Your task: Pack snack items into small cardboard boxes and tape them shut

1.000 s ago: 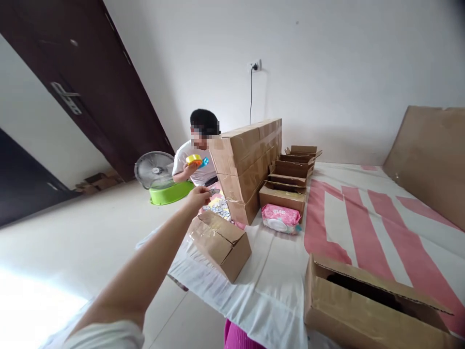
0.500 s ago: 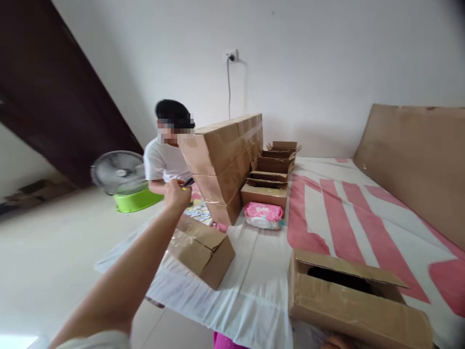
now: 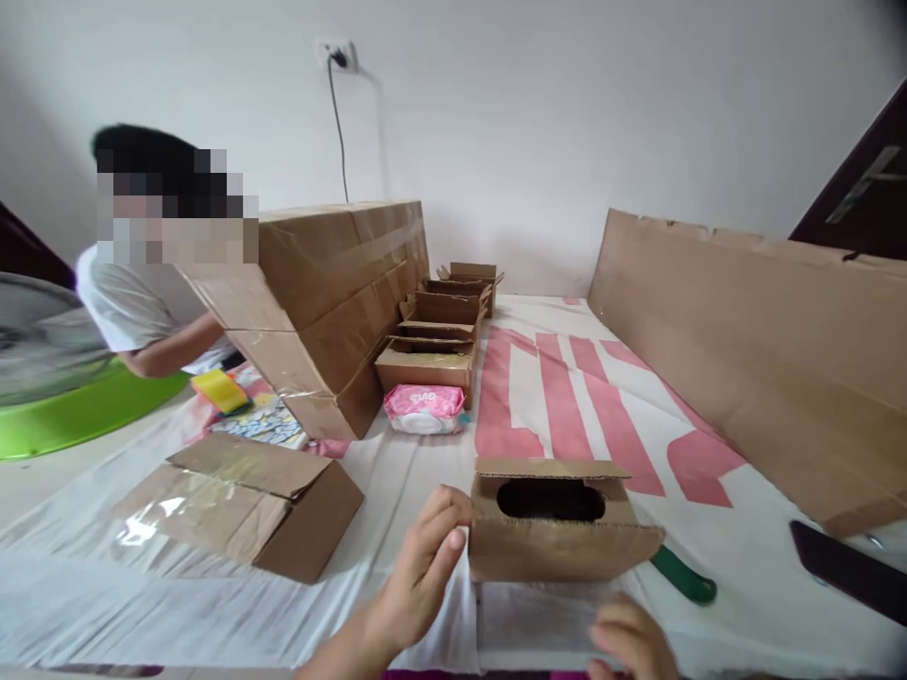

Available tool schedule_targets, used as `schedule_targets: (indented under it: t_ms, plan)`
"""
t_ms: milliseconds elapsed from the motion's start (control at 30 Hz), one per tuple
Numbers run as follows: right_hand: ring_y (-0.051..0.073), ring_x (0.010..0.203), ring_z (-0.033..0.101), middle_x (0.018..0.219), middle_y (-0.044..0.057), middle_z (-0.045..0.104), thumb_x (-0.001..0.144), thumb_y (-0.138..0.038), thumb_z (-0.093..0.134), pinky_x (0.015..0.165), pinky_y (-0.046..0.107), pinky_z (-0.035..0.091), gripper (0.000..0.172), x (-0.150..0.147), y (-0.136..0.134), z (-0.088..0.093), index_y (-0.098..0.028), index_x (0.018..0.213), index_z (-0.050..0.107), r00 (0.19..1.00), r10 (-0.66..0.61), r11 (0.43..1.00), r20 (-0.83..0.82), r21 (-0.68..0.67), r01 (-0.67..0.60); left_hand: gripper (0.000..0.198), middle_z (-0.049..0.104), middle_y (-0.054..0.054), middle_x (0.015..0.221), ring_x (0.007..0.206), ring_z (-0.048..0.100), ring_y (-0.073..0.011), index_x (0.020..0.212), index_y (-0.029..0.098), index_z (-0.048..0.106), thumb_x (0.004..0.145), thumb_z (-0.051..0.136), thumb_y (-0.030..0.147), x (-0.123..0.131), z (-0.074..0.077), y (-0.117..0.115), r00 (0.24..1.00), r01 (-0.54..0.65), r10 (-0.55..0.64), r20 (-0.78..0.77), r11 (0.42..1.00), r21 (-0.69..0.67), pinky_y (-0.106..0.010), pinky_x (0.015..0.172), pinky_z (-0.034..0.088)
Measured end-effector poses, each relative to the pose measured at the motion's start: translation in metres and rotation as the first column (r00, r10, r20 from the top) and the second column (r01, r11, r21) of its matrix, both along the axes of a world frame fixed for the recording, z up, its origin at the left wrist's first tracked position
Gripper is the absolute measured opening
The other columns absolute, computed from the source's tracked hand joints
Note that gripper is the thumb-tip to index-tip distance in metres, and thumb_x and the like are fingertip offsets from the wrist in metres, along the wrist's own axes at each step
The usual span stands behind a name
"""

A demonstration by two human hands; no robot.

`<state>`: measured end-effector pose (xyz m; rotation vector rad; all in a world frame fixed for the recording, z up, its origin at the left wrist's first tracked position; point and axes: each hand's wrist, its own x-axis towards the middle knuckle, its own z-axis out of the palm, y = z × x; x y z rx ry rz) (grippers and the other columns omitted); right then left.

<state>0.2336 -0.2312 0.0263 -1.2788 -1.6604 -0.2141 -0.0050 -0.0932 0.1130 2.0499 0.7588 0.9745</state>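
A small cardboard box (image 3: 567,543) with an open top and a front flap stands on the white sheet right before me. My left hand (image 3: 421,576) rests against its left side with curled fingers touching the cardboard. At the bottom edge my right hand (image 3: 630,637) presses on a strip of clear tape (image 3: 539,614) below the box's front; its fingers are partly cut off. A green-handled tool (image 3: 684,576) lies just right of the box.
A taped box (image 3: 241,505) lies at left. Behind it stand stacked long cartons (image 3: 318,283), a row of open small boxes (image 3: 432,345) and a pink wipes pack (image 3: 423,406). A seated person (image 3: 142,293), a fan in a green basin (image 3: 63,416), a leaning cardboard sheet (image 3: 751,349) and a dark object (image 3: 843,567) surround the pink-striped mattress (image 3: 567,406).
My left arm has pulled back from the seated person to the near box. The view swung right and down. My right hand now shows at the bottom by the tape.
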Motion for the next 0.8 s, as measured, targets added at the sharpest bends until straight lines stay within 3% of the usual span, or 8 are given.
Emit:
schedule_targets:
  t_ms: [100, 233, 300, 367, 467, 533, 667, 800]
  plan:
    - [0.025, 0.089, 0.059, 0.097, 0.012, 0.059, 0.088, -0.027, 0.05, 0.071, 0.04, 0.054, 0.023, 0.031, -0.001, 0.032, -0.023, 0.11, 0.055, 0.952, -0.176, 0.978, -0.249, 0.07, 0.198, 0.056, 0.058, -0.009, 0.083, 0.084, 0.055, -0.0216, 0.083, 0.02, 0.066, 0.096, 0.021, 0.051, -0.004, -0.001, -0.009, 0.991, 0.125, -0.126, 0.052, 0.992, 0.023, -0.036, 0.078, 0.047]
    - [0.018, 0.087, 0.059, 0.102, 0.011, 0.059, 0.095, -0.028, 0.04, 0.073, 0.03, 0.053, 0.025, 0.05, 0.012, 0.064, -0.02, 0.115, 0.053, 0.892, -0.147, 0.988, -0.429, -0.1, 0.115, 0.035, 0.061, -0.007, 0.08, 0.081, 0.056, -0.0192, 0.069, 0.02, 0.06, 0.094, 0.042, 0.036, -0.002, 0.011, -0.02, 0.962, 0.227, -0.196, -0.189, 0.96, 0.164, -0.035, 0.078, 0.045]
    - [0.015, 0.078, 0.06, 0.092, 0.006, 0.062, 0.094, -0.025, 0.044, 0.067, 0.026, 0.053, 0.021, 0.048, 0.017, 0.074, -0.022, 0.11, 0.055, 0.948, -0.054, 0.972, -0.313, -0.234, -0.022, 0.023, 0.063, -0.007, 0.081, 0.081, 0.057, -0.0183, 0.072, 0.02, 0.059, 0.091, 0.049, 0.028, 0.006, 0.019, -0.02, 0.944, 0.217, -0.136, -0.3, 0.941, 0.258, -0.034, 0.078, 0.044]
    - [0.016, 0.078, 0.061, 0.088, 0.003, 0.064, 0.09, -0.02, 0.051, 0.069, 0.027, 0.052, 0.016, 0.039, 0.021, 0.083, -0.024, 0.104, 0.059, 0.992, 0.098, 0.929, -0.082, -0.351, -0.121, 0.013, 0.065, -0.007, 0.091, 0.088, 0.06, -0.0189, 0.088, 0.019, 0.061, 0.09, 0.049, 0.023, 0.015, 0.027, -0.016, 0.925, 0.229, -0.108, -0.364, 0.923, 0.308, -0.036, 0.084, 0.044]
    - [0.02, 0.098, 0.059, 0.104, 0.005, 0.065, 0.086, -0.018, 0.056, 0.085, 0.035, 0.05, 0.023, 0.024, 0.03, 0.1, -0.025, 0.107, 0.06, 0.941, 0.27, 0.88, 0.204, -0.448, -0.155, 0.029, 0.065, -0.009, 0.113, 0.11, 0.058, -0.0231, 0.117, 0.02, 0.056, 0.089, 0.052, 0.024, 0.03, 0.036, -0.003, 0.874, 0.34, -0.174, -0.454, 0.886, 0.315, -0.043, 0.101, 0.037]
    - [0.022, 0.11, 0.055, 0.116, 0.007, 0.063, 0.086, -0.022, 0.058, 0.095, 0.04, 0.046, 0.031, 0.016, 0.039, 0.11, -0.023, 0.117, 0.057, 0.901, 0.312, 0.861, 0.3, -0.49, -0.135, 0.033, 0.066, -0.008, 0.111, 0.119, 0.054, -0.0282, 0.115, 0.022, 0.059, 0.085, 0.059, 0.036, 0.039, 0.04, 0.006, 0.834, 0.385, -0.179, -0.522, 0.865, 0.32, -0.051, 0.109, 0.027]
    - [0.026, 0.113, 0.054, 0.104, 0.006, 0.068, 0.088, -0.035, 0.058, 0.108, 0.057, 0.025, 0.029, 0.016, 0.055, 0.123, -0.022, 0.114, 0.059, 0.845, 0.221, 0.904, 0.487, -0.428, 0.01, 0.046, 0.066, -0.01, 0.102, 0.122, 0.05, -0.0366, 0.085, 0.018, 0.068, 0.075, 0.061, 0.062, 0.043, 0.04, 0.013, 0.828, 0.295, 0.005, -0.56, 0.847, 0.443, -0.063, 0.111, 0.013]
    - [0.025, 0.103, 0.058, 0.1, 0.007, 0.068, 0.092, -0.032, 0.05, 0.108, 0.059, 0.017, 0.024, 0.042, 0.053, 0.124, -0.021, 0.109, 0.062, 0.82, -0.038, 0.934, 0.57, -0.272, 0.232, 0.046, 0.059, -0.014, 0.121, 0.129, 0.043, -0.0351, 0.093, 0.016, 0.063, 0.077, 0.062, 0.059, 0.027, 0.039, 0.007, 0.827, 0.123, 0.237, -0.509, 0.808, 0.576, -0.057, 0.111, 0.022]
